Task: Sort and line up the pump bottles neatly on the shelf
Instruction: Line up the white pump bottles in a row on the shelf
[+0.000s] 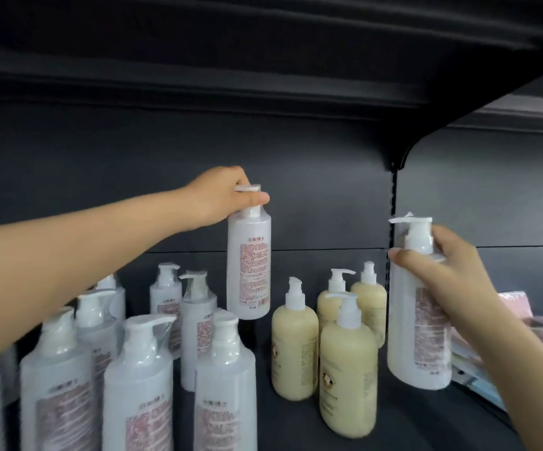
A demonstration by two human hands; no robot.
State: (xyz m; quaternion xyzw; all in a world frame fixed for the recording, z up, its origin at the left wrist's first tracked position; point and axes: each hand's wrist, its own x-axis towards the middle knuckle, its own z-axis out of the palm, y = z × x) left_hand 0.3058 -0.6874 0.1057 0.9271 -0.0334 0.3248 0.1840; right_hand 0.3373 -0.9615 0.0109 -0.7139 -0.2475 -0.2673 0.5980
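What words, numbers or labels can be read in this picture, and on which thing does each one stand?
"沿美博士", as far as it can be made out: heading on the lifted white bottle in the left hand.
Red small print and barcode below it: too small to read.
Label on the white bottle in the right hand: blurred.
Front white bottles and cream bottles: blurred, unreadable.

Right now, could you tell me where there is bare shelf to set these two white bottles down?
Bare dark shelf shows between the cream-yellow pump bottles and the white bottle in the right hand; a narrower strip lies under the white bottle hanging from the left hand. The white pump-bottle cluster is crowded.
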